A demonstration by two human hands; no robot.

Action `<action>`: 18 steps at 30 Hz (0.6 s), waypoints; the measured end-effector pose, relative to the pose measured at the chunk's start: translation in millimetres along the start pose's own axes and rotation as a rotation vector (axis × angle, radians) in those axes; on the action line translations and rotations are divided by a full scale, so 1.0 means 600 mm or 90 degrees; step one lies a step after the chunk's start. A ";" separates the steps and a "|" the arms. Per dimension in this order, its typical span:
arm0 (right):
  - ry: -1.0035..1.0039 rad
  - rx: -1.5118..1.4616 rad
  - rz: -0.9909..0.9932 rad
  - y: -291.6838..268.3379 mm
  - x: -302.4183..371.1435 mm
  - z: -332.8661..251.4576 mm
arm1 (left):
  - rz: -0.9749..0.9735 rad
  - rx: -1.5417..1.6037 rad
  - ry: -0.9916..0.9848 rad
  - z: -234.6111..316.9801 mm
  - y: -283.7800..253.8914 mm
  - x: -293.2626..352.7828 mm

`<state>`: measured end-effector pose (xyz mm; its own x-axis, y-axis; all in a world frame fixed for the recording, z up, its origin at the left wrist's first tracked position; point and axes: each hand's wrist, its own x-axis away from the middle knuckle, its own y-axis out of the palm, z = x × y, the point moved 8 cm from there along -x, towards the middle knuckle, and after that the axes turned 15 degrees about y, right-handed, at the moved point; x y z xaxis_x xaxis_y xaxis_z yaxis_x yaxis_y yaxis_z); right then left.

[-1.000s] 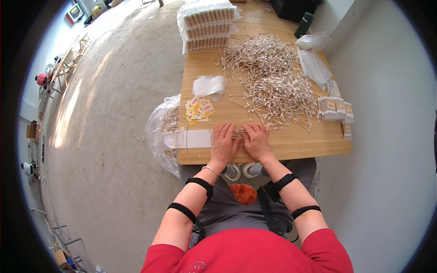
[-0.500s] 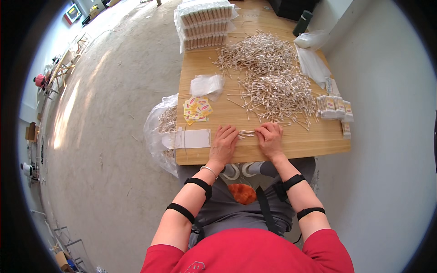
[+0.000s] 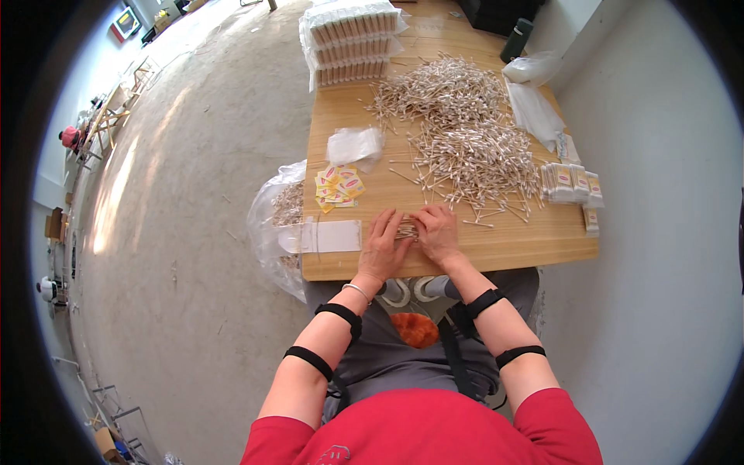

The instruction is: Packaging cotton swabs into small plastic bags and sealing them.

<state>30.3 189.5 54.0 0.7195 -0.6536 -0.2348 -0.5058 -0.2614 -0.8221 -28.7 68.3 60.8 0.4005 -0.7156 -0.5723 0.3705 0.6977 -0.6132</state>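
Note:
Between my two hands, near the table's front edge, lies a small bunch of cotton swabs (image 3: 406,229). My left hand (image 3: 381,246) closes round the bunch from the left, its thumb toward the swabs. From the right, my right hand (image 3: 437,235) has its fingers curled on the other end of the bunch. The fingers hide part of the swabs. Beyond my hands spreads a large heap of loose cotton swabs (image 3: 477,147). Left of my left hand is a white flat card-like piece (image 3: 339,236) at the table's edge.
Yellow printed cards (image 3: 338,187) and clear small bags (image 3: 353,145) lie at the left of the wooden table (image 3: 496,246). Filled packets (image 3: 570,183) sit at the right edge. Stacked packs (image 3: 353,46), plastic bags (image 3: 535,108) and a dark green bottle (image 3: 517,40) stand farther back.
My right hand has moved left, closer to my left hand. The gap between them has narrowed around the bunch of cotton swabs.

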 end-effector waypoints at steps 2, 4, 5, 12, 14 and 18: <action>0.010 -0.140 0.005 -0.005 0.000 -0.008 | -0.014 -0.009 0.009 -0.001 0.002 0.003; 0.085 -0.237 0.017 -0.014 0.001 0.021 | -0.026 -0.017 0.016 -0.001 0.000 0.002; 0.161 -0.335 0.029 -0.017 0.003 0.045 | -0.033 -0.022 0.019 -0.001 -0.001 0.003; 0.230 -0.482 0.060 0.021 0.009 0.057 | -0.032 0.008 0.014 -0.001 0.003 0.000; 0.236 -0.607 -0.017 0.052 0.002 0.037 | -0.024 0.025 0.009 -0.002 0.001 0.000; 0.265 -0.680 -0.064 0.059 -0.004 0.020 | 0.007 0.053 -0.017 -0.011 -0.007 0.005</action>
<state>16.5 190.2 18.9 0.6672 -0.7275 0.1600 -0.7433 -0.6644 0.0781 -34.3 63.1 58.0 0.4272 -0.7077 -0.5627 0.4335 0.7065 -0.5594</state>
